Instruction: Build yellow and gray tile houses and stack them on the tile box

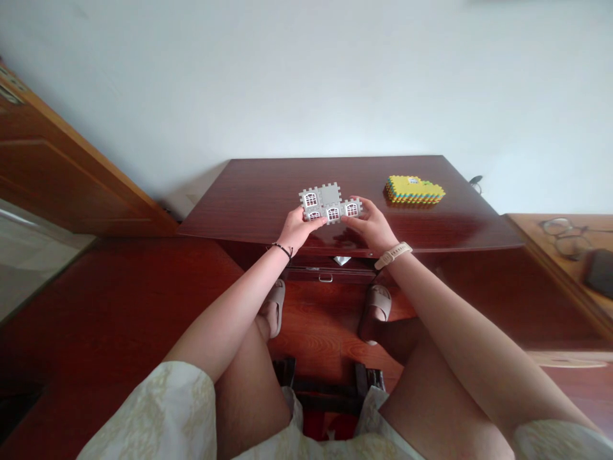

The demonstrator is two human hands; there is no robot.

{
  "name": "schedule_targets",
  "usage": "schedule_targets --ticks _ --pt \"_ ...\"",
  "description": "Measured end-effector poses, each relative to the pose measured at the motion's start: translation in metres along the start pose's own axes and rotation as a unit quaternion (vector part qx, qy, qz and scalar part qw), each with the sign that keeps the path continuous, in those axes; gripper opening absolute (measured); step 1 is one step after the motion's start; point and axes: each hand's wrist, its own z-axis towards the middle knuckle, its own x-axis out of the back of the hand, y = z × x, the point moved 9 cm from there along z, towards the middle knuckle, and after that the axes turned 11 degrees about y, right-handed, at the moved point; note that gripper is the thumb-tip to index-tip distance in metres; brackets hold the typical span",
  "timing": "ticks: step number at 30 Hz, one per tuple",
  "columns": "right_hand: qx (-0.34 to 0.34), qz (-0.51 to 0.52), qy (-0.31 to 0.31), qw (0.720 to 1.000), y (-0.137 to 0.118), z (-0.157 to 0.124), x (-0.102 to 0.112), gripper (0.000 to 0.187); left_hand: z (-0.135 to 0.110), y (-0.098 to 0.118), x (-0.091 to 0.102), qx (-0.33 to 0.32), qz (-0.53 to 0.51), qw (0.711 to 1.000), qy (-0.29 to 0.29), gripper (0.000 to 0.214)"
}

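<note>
Between my two hands I hold a joined group of grey interlocking building panels [329, 193] with toothed edges, above the front part of a dark red desk. Several of the panels carry white lattice windows, and one is plain grey. My left hand [297, 229] is closed on the lower left panel, thumb in front. My right hand [370, 222] pinches the windowed panel at the right end, its thumb along the lower edge. The fingers behind the panels are hidden.
On the desk [268, 185], right of my hands, lies a stack of yellow and teal toothed panels [414, 190]. A wall stands behind. Below the top is a drawer with a metal handle [325, 278]. Glasses [567, 237] and a dark object [599, 271] lie on a wooden surface at right.
</note>
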Motion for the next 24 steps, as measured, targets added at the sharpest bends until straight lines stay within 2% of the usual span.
schedule_targets --ticks 8,14,16,20,24 --pt "-0.019 0.029 0.072 0.997 0.015 -0.001 0.007 0.074 0.002 0.005 -0.007 -0.032 -0.003 0.999 0.016 0.045" --pt "-0.057 0.064 0.027 0.996 0.010 -0.012 -0.008 0.057 -0.001 0.010 -0.017 -0.042 -0.025 0.999 0.017 0.045" --pt "-0.058 0.082 0.033 0.994 0.009 -0.014 -0.010 0.056 -0.002 0.011 -0.022 -0.037 -0.027 0.999 0.014 0.045" --pt "-0.050 0.108 0.079 0.990 0.009 -0.005 0.002 0.053 -0.001 0.008 -0.034 -0.004 -0.033 0.999 -0.006 0.049" --pt "-0.016 0.101 0.119 0.988 0.005 0.016 0.028 0.048 0.000 0.004 -0.038 0.030 -0.052 0.998 -0.018 0.046"
